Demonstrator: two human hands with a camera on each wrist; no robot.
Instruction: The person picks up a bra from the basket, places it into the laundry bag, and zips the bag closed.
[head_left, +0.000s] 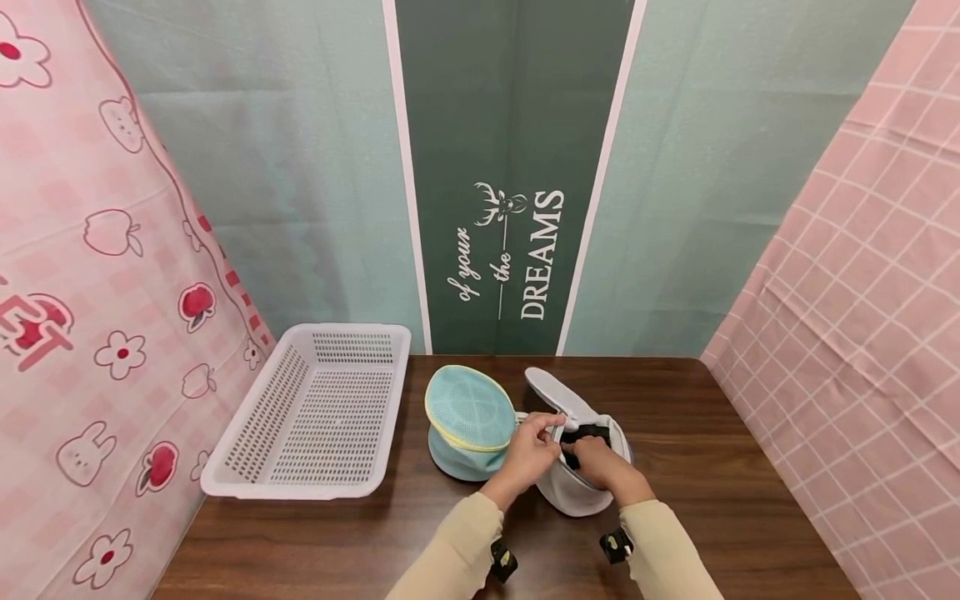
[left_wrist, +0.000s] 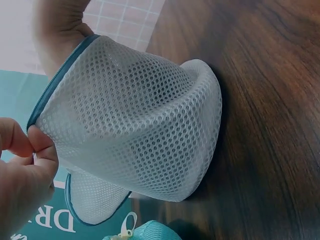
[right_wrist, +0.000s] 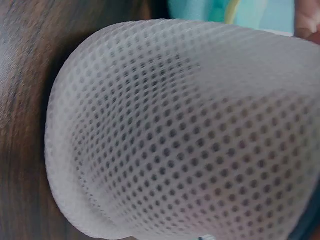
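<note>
A white mesh laundry bag [head_left: 568,497] stands on the table with its zip-edged round lid [head_left: 553,390] folded back. At the near-left side of its mouth, my left hand [head_left: 531,457] pinches the rim between thumb and fingers; the left wrist view shows this hand [left_wrist: 27,165] at the dark zip edge. My right hand [head_left: 602,463] reaches into the mouth, against a black item [head_left: 591,433] inside. Its fingertips are partly hidden there, so their hold is unclear. Mesh wall of the bag [right_wrist: 165,125] fills the right wrist view and hides that hand.
Left of the white bag stands a light-blue mesh bag [head_left: 468,408] with yellow trim, close to my left hand. A white plastic basket [head_left: 401,375] sits farther left on the brown wooden table [head_left: 697,467]. Curtains hang behind and on both sides.
</note>
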